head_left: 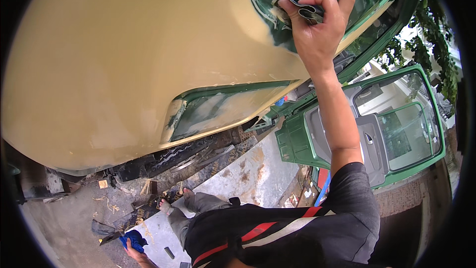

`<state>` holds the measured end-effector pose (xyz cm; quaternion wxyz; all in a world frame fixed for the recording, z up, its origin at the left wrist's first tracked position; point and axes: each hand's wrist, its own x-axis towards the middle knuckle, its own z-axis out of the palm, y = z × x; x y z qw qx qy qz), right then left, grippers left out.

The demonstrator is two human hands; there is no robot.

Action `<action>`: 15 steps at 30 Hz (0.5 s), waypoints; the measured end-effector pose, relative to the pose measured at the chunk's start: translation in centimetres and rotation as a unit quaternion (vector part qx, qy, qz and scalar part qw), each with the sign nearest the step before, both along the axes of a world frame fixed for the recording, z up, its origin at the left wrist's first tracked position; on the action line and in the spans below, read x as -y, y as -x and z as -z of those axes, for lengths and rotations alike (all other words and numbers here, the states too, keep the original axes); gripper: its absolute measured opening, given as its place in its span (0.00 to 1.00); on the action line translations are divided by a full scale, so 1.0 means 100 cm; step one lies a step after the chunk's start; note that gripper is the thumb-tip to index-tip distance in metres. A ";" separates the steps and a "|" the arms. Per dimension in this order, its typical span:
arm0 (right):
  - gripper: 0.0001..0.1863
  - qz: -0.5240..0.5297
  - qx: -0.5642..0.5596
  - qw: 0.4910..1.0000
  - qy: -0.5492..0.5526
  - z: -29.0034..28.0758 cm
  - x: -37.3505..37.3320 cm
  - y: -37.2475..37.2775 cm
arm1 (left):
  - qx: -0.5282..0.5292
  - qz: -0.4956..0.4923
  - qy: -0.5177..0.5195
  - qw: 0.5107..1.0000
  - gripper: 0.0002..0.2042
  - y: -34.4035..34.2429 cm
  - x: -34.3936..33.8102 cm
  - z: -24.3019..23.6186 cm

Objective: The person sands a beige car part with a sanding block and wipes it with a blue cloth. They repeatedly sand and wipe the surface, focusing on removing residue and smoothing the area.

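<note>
Outdoors on a concrete slab (pixel 248 173) beside a beige vehicle body panel (pixel 124 59), the left hand (pixel 133 248) grips a blue cloth (pixel 133 239) low down, while the right hand (pixel 317 25) pinches folded sandpaper (pixel 302 12), likely light and pliable, against the panel's upper green edge.

We stand outdoors in daylight. Concrete floor (pixel 248 173) below us, stained, littered with wood scraps (pixel 148 187) and debris. Open green vehicle door (pixel 292 141) at right, window glass intact. Leafy tree (pixel 439 44) beyond it, pale building behind. Brick paving (pixel 401 198) beside door.
</note>
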<state>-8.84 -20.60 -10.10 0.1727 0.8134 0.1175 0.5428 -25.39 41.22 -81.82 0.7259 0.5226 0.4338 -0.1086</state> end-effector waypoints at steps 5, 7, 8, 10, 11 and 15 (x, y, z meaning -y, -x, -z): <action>0.18 -0.009 0.001 1.000 -0.007 0.002 -0.024 -0.022 | -0.017 0.013 -0.028 0.999 0.26 0.001 0.002 -0.001; 0.19 0.002 0.002 1.000 -0.002 -0.001 -0.002 -0.006 | 0.010 0.011 0.020 1.000 0.26 0.000 0.017 -0.019; 0.20 0.005 0.002 1.000 0.009 -0.004 0.009 0.002 | 0.026 0.021 0.040 0.999 0.26 -0.005 0.020 -0.025; 0.19 -0.007 0.001 1.000 0.022 0.001 -0.015 -0.008 | 0.004 0.040 0.008 0.999 0.26 0.000 0.007 -0.004; 0.19 -0.014 0.014 0.998 0.065 -0.002 -0.022 -0.021 | -0.001 0.038 -0.003 0.999 0.26 -0.001 0.005 0.007; 0.19 0.015 -0.015 1.000 -0.017 -0.003 -0.003 0.009 | 0.002 0.064 0.041 0.997 0.26 -0.013 0.021 -0.037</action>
